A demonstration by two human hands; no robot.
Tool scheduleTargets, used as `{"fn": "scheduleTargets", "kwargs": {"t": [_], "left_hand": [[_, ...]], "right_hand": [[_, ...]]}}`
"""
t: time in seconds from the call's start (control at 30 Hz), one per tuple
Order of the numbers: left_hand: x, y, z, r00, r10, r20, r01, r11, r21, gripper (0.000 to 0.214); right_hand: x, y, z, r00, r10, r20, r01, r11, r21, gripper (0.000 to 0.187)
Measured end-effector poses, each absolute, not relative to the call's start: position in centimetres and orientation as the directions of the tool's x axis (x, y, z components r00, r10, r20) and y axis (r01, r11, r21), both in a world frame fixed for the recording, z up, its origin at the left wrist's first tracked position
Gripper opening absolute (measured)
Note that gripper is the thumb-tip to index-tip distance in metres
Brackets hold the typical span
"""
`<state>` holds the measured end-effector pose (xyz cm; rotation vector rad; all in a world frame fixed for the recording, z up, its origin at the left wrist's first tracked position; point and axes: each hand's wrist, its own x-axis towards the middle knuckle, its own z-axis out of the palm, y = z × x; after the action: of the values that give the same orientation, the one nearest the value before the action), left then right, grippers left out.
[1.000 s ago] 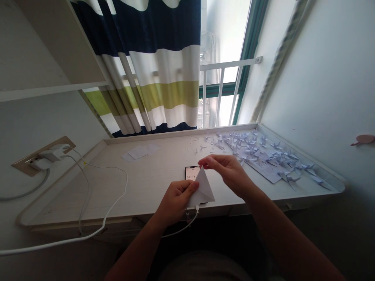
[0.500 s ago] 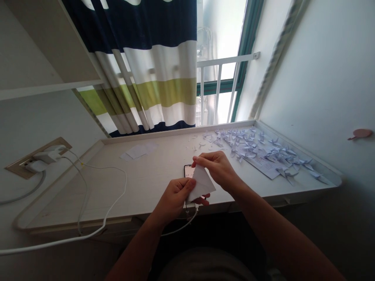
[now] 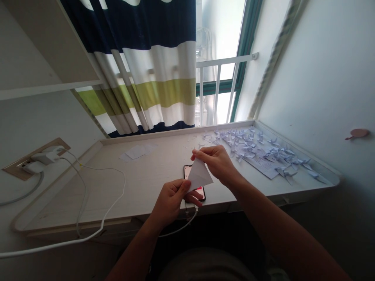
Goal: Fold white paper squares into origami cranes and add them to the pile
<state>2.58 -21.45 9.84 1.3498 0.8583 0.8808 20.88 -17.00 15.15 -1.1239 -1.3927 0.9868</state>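
A white paper folded into a triangle (image 3: 199, 175) is held above the desk between both hands. My left hand (image 3: 172, 200) pinches its lower left corner with thumb and fingers closed. My right hand (image 3: 218, 163) grips the upper tip and right edge, fingers curled around it. Under the paper lies a black phone (image 3: 189, 171) with a lit screen, mostly hidden by the paper and my left fingers.
Several small folded paper cranes (image 3: 258, 150) cover the desk's far right on a printed sheet (image 3: 265, 166). Blank paper squares (image 3: 136, 151) lie at the back. White cables (image 3: 114, 195) run from a wall socket (image 3: 35, 160) across the pale desk (image 3: 137, 183). A striped curtain (image 3: 146, 86) hangs behind.
The triangle has been raised and tilted, now looking smaller. My right hand moved down onto its upper tip and closed on it. The view shifted slightly.
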Motion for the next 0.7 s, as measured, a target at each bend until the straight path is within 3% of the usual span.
{"fn": "scheduleTargets", "kwargs": {"t": [0.17,0.4,0.5,0.6,0.7], "left_hand": [[2.2,-21.7,8.9,0.412,0.911,0.015,-0.006,-0.014,1.000,0.045],[1.5,-21.5,8.5,0.328,0.943,0.050,0.079,-0.080,0.994,0.044],[1.4,-21.3,8.1,0.369,0.929,0.036,0.106,-0.081,0.991,0.042],[1.5,-21.2,7.7,0.200,0.963,0.181,0.237,-0.226,0.945,0.040],[2.0,-21.4,7.7,0.114,0.901,0.419,0.440,-0.424,0.791,0.059]], "right_hand": [[21.8,-16.3,15.0,-0.012,0.984,0.180,0.050,0.180,-0.982,0.038],[23.3,-17.6,14.1,-0.316,0.948,0.046,0.039,0.061,-0.997,0.040],[23.6,-18.0,13.7,-0.326,0.943,0.067,0.044,0.085,-0.995,0.035],[23.4,-18.2,13.4,-0.218,0.971,0.099,0.106,0.124,-0.987,0.036],[22.7,-18.4,13.2,-0.123,0.984,0.128,0.151,0.146,-0.978,0.036]]}}
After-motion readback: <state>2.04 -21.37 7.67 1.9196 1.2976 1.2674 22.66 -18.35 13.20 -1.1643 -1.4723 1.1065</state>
